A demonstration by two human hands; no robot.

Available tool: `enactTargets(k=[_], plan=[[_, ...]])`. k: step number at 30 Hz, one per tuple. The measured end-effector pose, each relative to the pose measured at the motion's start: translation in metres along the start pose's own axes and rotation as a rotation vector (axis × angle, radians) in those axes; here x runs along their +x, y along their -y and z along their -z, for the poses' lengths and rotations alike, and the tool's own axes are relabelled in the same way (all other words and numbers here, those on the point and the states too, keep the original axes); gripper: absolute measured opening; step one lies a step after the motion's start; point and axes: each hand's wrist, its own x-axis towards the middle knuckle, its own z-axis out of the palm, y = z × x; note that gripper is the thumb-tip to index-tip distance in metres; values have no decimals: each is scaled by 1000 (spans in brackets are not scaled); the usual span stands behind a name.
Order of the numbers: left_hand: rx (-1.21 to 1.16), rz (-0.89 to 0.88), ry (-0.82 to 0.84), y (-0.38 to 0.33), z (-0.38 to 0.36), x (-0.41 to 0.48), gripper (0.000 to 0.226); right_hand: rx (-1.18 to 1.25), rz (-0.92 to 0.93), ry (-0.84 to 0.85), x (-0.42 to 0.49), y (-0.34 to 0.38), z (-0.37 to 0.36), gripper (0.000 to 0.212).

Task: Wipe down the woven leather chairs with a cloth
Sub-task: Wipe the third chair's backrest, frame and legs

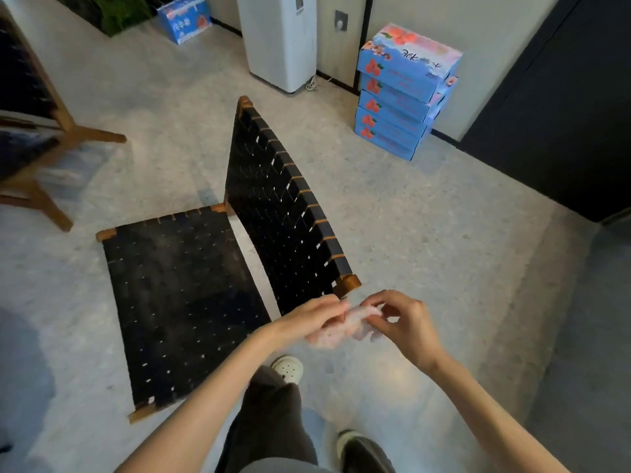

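A low chair with black woven leather straps on a brown wood frame stands in front of me, its seat at the left and its backrest rising to the right. A pale pink cloth, blurred, is bunched between both hands just below the backrest's near corner. My left hand holds the cloth from the left. My right hand pinches its upper edge from the right. Neither hand touches the chair.
A second woven chair stands at the far left. Stacked blue boxes sit against the wall at the right, a white floor appliance behind. A dark wall fills the right. My feet stand beside the seat.
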Motion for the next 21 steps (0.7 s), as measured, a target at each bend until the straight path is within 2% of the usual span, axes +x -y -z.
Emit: enactTargets(k=[2,5,8,12,19,21], plan=[[-71,-30,-92,9,-27,-3,21,-34,81,44,-9,-8,10,32],[-147,-39,-105,14,-62,-11,31,-33,102,121,-21,-16,24,39],[-76,4,-166,18,-84,-14,24,-45,65,133,-30,-17,34,32],[6,-42,-237,19,-87,-21,7,-22,74,191,-33,-18,41,25],[154,-70,-313,23,-73,-28,14,-188,121,322,-19,-15,38,15],[200,-87,-384,26,-65,-25,15,-262,115,293,-10,-19,33,13]])
